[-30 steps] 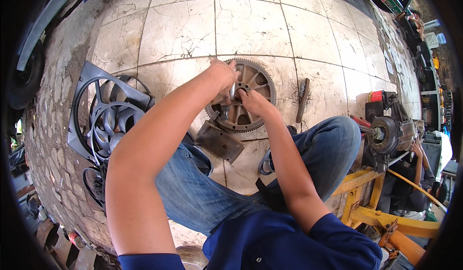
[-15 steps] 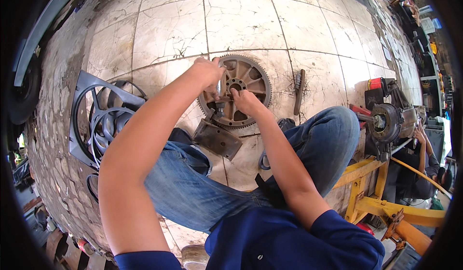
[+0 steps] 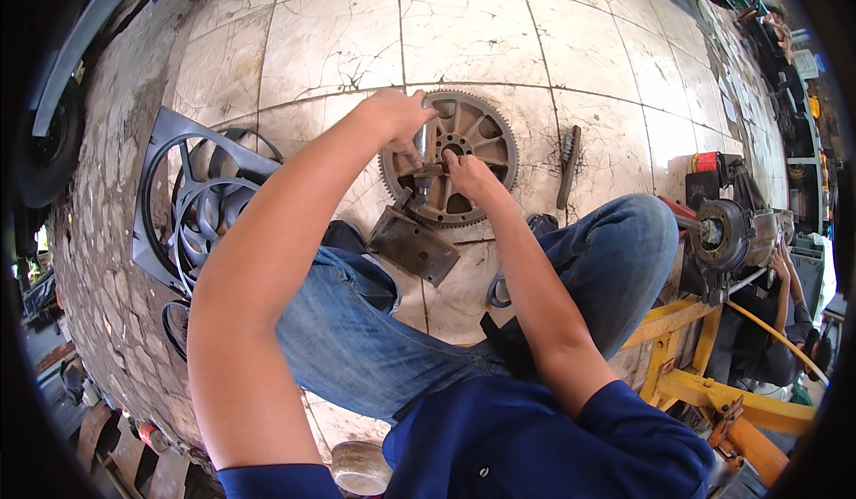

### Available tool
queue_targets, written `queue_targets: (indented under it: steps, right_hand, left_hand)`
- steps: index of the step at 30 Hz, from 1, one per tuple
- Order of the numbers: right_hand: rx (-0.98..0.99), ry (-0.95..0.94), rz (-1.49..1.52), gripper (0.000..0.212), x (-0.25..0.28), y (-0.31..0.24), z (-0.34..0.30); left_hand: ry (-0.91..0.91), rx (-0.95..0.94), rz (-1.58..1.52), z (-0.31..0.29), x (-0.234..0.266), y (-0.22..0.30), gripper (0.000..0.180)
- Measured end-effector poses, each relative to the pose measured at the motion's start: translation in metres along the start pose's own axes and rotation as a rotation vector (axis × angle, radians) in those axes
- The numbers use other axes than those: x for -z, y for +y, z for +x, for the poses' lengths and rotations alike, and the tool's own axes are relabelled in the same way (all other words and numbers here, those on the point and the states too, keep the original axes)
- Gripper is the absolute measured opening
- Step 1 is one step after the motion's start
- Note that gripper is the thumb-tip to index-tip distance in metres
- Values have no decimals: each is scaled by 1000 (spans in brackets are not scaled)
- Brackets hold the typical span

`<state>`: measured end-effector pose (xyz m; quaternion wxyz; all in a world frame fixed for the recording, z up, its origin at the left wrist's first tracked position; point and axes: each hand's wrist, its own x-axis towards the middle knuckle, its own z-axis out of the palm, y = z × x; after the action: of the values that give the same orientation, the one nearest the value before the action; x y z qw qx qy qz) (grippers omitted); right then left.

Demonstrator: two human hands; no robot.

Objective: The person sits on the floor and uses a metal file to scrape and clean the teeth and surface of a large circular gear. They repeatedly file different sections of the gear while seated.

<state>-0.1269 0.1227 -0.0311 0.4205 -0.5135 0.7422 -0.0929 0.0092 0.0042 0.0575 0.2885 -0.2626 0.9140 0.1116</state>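
Note:
A toothed flywheel (image 3: 497,120) with a spoked face lies flat on the tiles in front of me. My left hand (image 3: 406,126) is wrapped around a silver cylindrical tool (image 3: 426,145) with a dark lower end, over the wheel's left side. Beside the wheel's centre hole, my right hand (image 3: 471,176) has its fingers curled close to the tool's lower end; what they grip, if anything, is hidden. Against the wheel's near left edge sits a brown metal block (image 3: 415,247) with holes in its plate.
A wire brush (image 3: 568,167) lies right of the flywheel. A fan shroud (image 3: 160,156) stands at left. On the right are a round metal assembly (image 3: 713,236) and a yellow frame (image 3: 687,379); another person's hands (image 3: 783,267) reach in there. A round container (image 3: 359,468) sits near my left side.
The whole view has shifted slightly, so the wheel and hands appear farther right. Both hands stay at the flywheel, the left still around the silver tool.

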Motion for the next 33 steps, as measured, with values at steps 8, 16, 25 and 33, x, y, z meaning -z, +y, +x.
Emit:
queue_targets:
  steps: [8,16,25,33]
  right_hand:
    - [87,-3,-34,67,22,-34,-22]
    - [43,-28,-117,64,18,-37,-18]
    - [-2,12,-10,62,-7,3,13]
    - [138,-136,-162,29,39,-56,-27]
  left_hand:
    - [-82,32,79,5,2,1,109]
    - [-98,48,113,5,-1,7,97]
    - [-136,83,154,8,6,6,105]
    - [-181,74,226,17,-1,3,101]
